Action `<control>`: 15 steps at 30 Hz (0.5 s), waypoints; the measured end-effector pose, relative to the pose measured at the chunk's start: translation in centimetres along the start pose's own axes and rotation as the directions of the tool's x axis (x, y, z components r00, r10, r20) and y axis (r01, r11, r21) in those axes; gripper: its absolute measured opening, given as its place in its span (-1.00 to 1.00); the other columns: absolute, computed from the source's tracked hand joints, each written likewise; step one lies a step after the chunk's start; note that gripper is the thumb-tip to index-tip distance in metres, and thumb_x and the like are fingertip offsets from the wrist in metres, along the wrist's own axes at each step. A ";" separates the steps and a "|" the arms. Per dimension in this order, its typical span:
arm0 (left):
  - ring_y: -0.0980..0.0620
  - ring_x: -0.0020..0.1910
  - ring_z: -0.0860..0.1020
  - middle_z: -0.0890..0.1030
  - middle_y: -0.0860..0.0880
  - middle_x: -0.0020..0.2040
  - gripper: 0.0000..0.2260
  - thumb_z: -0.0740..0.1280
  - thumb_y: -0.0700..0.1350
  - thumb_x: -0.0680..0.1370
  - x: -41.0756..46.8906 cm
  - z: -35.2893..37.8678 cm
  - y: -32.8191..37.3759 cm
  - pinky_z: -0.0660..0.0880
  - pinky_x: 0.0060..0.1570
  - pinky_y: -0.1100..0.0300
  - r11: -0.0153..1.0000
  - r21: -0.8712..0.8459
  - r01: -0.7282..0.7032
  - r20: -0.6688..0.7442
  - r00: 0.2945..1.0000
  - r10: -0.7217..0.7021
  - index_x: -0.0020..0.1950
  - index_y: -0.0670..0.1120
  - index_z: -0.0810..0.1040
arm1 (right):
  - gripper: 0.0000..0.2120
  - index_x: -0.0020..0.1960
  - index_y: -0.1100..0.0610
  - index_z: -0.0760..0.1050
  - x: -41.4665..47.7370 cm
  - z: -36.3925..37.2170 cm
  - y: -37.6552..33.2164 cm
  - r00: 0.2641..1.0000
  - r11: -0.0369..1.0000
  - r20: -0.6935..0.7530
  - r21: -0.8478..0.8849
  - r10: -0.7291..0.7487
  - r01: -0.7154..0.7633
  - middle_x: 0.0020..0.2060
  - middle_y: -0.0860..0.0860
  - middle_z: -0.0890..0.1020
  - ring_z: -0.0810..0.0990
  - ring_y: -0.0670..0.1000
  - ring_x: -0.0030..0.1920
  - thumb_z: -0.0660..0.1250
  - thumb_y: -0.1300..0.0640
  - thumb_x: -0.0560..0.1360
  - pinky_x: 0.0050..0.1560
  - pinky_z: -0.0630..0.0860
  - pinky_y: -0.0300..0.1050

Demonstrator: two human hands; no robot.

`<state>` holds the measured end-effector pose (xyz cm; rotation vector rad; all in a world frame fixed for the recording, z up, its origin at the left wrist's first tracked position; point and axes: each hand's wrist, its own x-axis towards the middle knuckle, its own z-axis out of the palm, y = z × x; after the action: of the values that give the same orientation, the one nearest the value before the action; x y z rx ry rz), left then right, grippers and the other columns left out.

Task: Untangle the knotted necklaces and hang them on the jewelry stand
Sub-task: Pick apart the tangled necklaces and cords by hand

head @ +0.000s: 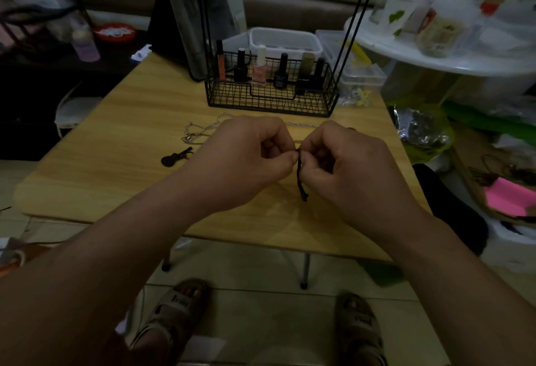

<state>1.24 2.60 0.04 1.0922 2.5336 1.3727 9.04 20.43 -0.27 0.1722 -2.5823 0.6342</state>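
Note:
Both my hands meet over the middle of the wooden table [116,168]. My left hand [240,159] and my right hand [345,165] each pinch the top of a black cord [301,180], whose loose end hangs down between them. A silver chain necklace [200,130] lies on the table behind my left hand and runs on behind my right hand. A black guitar-shaped pendant [175,157] lies to the left of my left hand. The jewelry stand's black wire basket base [269,98] stands at the table's back, with thin black uprights [203,17] rising from it.
Several nail polish bottles [261,68] stand in the basket. White and clear plastic boxes [285,42] sit behind it. A cluttered white round table [435,58] is at the right, with bags below. My sandalled feet [174,310] are under the table's near edge.

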 end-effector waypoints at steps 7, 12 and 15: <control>0.20 -0.40 0.49 0.60 0.06 -0.34 -0.93 0.46 -0.14 0.54 0.2 0.0 0.0 0.37 -0.41 0.36 1.000 -0.012 0.019 0.024 1.000 -0.019 -0.14 -0.02 0.66 | -0.94 -0.01 0.06 0.58 0.0 -0.3 -0.3 0.998 0.997 0.034 -0.066 -0.046 0.048 -0.26 -0.15 0.55 0.50 -0.13 -0.25 0.39 0.08 0.54 -0.26 0.51 -0.05; 0.22 -0.42 0.43 0.59 0.02 -0.34 -0.91 0.45 -0.19 0.53 0.2 0.3 0.5 0.34 -0.41 0.36 0.995 -0.093 0.021 -0.027 0.999 -0.024 -0.18 -0.08 0.64 | -0.93 -0.02 0.08 0.60 -0.2 0.1 -0.4 0.998 0.999 -0.063 0.049 0.005 -0.002 -0.26 -0.15 0.60 0.58 -0.11 -0.23 0.39 0.09 0.53 -0.23 0.55 -0.03; 0.21 -0.41 0.42 0.61 -0.08 -0.29 -0.90 0.45 -0.19 0.54 0.3 0.4 0.7 0.35 -0.41 0.35 0.988 -0.150 0.028 -0.050 0.998 -0.036 -0.17 -0.08 0.62 | -0.97 -0.03 0.07 0.61 -0.3 0.2 -0.5 0.993 0.991 -0.111 0.130 0.051 -0.036 -0.27 -0.20 0.60 0.61 -0.13 -0.24 0.43 0.13 0.54 -0.26 0.54 -0.12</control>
<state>1.53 3.34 0.38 0.9973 2.4246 1.5739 9.37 19.88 -0.37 0.1180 -2.4430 0.8031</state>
